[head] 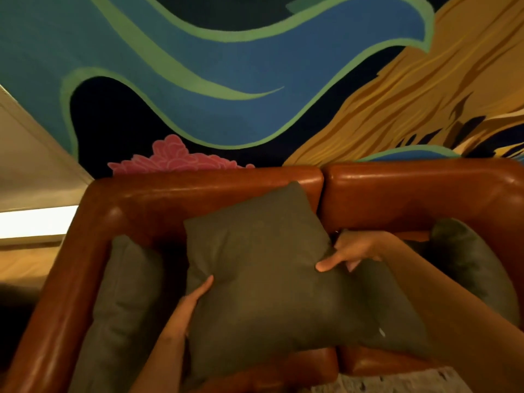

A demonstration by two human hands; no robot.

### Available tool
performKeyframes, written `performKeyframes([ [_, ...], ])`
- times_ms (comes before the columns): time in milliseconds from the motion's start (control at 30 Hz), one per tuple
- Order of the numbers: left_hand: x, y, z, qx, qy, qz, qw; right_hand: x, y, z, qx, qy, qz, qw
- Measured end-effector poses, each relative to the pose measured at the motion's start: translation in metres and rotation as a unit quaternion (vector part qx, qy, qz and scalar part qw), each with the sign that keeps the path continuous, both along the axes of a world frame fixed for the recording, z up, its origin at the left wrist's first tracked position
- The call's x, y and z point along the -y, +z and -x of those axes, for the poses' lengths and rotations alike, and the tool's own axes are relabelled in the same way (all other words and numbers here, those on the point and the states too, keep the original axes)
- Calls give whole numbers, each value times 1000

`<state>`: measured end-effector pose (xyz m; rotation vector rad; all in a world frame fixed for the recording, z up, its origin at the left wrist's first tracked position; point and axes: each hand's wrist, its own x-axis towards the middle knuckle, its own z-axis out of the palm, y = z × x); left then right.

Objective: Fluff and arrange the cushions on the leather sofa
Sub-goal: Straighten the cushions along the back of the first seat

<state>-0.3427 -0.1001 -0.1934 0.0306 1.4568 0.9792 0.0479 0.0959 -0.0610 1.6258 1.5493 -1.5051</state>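
A brown leather sofa (397,194) fills the lower half of the view. I hold a large olive-green cushion (263,273) above its seat, tilted, one corner pointing up at the backrest. My left hand (190,304) presses flat against the cushion's left edge. My right hand (351,251) grips its right edge, thumb on the front. A second olive cushion (124,302) leans against the left armrest. A third one (467,259) lies at the right, partly hidden behind my right forearm. Another cushion (380,296) lies under my right arm.
A painted mural wall (226,80) in blue, green, ochre and pink rises right behind the backrest. A pale wall and a bright strip (34,219) stand to the left of the sofa. A light patterned rug (397,381) shows at the bottom edge.
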Motion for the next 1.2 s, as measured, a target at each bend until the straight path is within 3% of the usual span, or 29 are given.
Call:
performKeyframes([
  [67, -39, 43, -34, -43, -55, 11, 997, 2, -19, -3, 71, 44, 5, 996],
  [167, -74, 42, -35, -223, -140, -23, 964, 5, -37, 10, -3, -74, -55, 996],
  [200, -80, 45, -39, -311, -218, -18, 925, 5, -39, 21, -44, -116, -82, 989],
  [267, -92, 54, -55, -497, -399, -14, 771, 5, -37, 48, -90, -118, -168, 975],
  [333, -97, 59, -79, -600, -502, -41, 621, 2, -34, 72, -62, 8, -316, 947],
  [400, -94, 61, -94, -625, -559, -77, 540, 3, -30, 93, 0, 169, -432, 886],
  [433, -93, 57, -96, -627, -572, -84, 523, 7, -31, 103, 26, 241, -456, 856],
  [533, -85, 41, -96, -619, -589, -105, 508, 33, -59, 124, 89, 420, -402, 809],
  [600, -77, 28, -99, -605, -599, -124, 509, 51, -89, 126, 114, 456, -348, 811],
  [767, -34, -31, -102, -537, -676, -103, 494, 83, -141, 106, 161, 434, -268, 845],
  [867, -15, -52, -97, -519, -683, -98, 505, 98, -163, 92, 189, 408, -229, 863],
  [1033, 4, -59, -63, -526, -693, -48, 490, 104, -170, 76, 186, 376, -230, 878],
  [1200, -6, -48, -48, -525, -682, -28, 508, 93, -163, 89, 150, 344, -250, 892],
])
